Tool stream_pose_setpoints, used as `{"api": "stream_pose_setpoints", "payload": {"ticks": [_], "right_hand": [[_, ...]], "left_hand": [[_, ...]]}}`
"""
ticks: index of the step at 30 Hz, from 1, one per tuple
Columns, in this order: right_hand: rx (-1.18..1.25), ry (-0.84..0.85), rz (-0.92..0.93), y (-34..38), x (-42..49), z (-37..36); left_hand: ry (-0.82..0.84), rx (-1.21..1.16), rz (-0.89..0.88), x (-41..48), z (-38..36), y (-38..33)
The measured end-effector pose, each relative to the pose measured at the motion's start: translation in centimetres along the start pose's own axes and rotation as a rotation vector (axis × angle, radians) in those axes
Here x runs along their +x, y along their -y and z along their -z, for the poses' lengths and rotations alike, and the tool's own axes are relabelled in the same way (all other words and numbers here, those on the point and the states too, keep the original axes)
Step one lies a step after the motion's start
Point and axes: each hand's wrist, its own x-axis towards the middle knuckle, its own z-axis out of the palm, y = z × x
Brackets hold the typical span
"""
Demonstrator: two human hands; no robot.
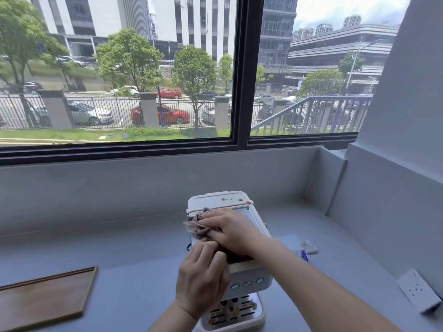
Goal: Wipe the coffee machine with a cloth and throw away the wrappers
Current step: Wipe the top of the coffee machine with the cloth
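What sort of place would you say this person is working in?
Probably an office pantry or break corner: a grey counter runs under a large window facing a street, a small white coffee machine stands on it, and a wall socket sits at the right.

One coffee machine (215,200), one cloth (194,227), two hands (201,276) (231,232)
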Motion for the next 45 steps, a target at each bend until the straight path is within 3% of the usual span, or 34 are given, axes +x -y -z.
{"api": "stream_pose_setpoints", "payload": {"ticks": [4,9,14,19,25,27,30,36,39,42,45], "right_hand": [[-0.057,-0.119,-0.182,-2.9,-2.2,2.1],[-0.064,-0.119,-0.141,-3.1,-4.9,1.5],[-0.214,-0.227,-0.441,-3.4,-2.8,1.4],[-0.162,-0.189,-0.276,-2.3,-5.9,1.4],[-0.178,-0.193,-0.474,-3.5,-3.5,2.3],[-0.214,-0.169,-0.400,-2.5,-3.5,1.8],[-0.208,-0.196,-0.261,-2.3,-5.4,1.1],[-0.196,-0.168,-0.609,-4.9,-0.4,1.7],[-0.206,-0.144,-0.542,-4.7,-1.3,1.4],[-0.239,-0.228,-0.364,-4.1,-5.0,0.9],[-0.215,-0.188,-0.412,-5.3,-4.3,1.7]], "left_hand": [[0.015,-0.024,-0.001,0.1,0.1,-0.1],[0.084,-0.024,0.048,0.5,0.7,-0.3],[0.232,0.002,0.114,1.1,1.6,-0.9],[0.432,0.052,0.183,3.8,1.8,-1.2],[0.685,0.133,0.415,4.3,0.4,0.0],[0.749,0.171,0.426,4.2,0.2,0.0],[0.782,0.194,0.414,4.3,-0.1,0.0],[0.811,0.205,0.420,4.6,0.1,-0.1],[0.810,0.210,0.416,4.5,0.2,-0.1],[0.818,0.203,0.422,4.4,0.0,0.0],[0.816,0.211,0.422,4.5,-0.1,0.1]]}}
